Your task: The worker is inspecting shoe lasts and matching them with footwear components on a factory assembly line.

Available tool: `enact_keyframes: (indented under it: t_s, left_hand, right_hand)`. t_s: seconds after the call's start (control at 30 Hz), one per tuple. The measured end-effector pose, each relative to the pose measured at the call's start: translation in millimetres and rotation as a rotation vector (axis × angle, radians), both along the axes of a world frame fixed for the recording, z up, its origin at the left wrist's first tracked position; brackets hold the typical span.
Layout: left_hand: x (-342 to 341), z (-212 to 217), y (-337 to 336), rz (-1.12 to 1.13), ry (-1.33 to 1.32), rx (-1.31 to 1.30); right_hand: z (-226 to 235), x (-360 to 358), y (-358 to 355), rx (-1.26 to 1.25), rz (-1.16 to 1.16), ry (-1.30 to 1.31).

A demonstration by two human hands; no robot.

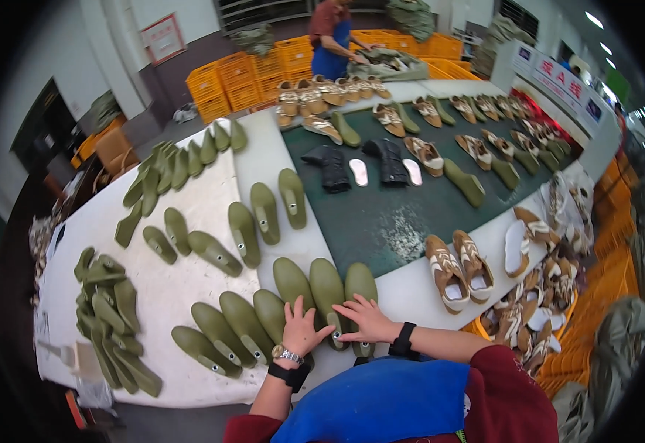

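The left hand (304,330) is shown with its fingers spread and unclenched, laid over the near end of a green last (291,279). The right hand (369,322), likewise splayed, is placed across the rightmost last (359,276); its thumb side is extended over the near end of the middle last (325,282), which lies between the two hands. Neither hand is seen to be closed around a last. To the left of the left hand, the same row is continued by four further lasts (243,321), set side by side and slanted.

Beyond the row, smaller groups of lasts (265,213) are arranged on a white table (90,236), and a heap of lasts (107,310) is found at its left edge. To the right, a pair of tan shoes (448,273) is stood near a dark green surface (367,214), on which shoes, lasts and black boots (330,166) are set out. Orange crates (234,77) and a co-worker (330,44) in a blue apron are seen at the far side.
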State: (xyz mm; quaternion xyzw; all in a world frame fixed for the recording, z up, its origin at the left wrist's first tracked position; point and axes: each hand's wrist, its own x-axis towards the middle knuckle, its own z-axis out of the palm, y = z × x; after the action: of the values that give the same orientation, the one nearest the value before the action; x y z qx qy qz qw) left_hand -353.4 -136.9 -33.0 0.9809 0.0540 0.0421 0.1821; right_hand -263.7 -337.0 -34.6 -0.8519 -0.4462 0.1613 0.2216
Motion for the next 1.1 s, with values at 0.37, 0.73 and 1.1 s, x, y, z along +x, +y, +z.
enact_keyframes:
  t_s: [0.37, 0.73, 1.1]
  left_hand:
    - [-4.9, 7.4, -37.2, -0.016, -0.104, 0.088]
    - [-1.0, 20.7, -51.9, 0.030, -0.080, 0.066]
    - [3.8, 16.3, -55.2, 0.060, -0.086, 0.016]
  right_hand:
    - [12.1, 3.9, -37.4, 0.027, -0.195, 0.129]
    - [42.9, 13.1, -83.2, -0.311, -0.195, 0.107]
    - [2.8, 196.7, -22.4, 0.427, -0.706, 0.432]
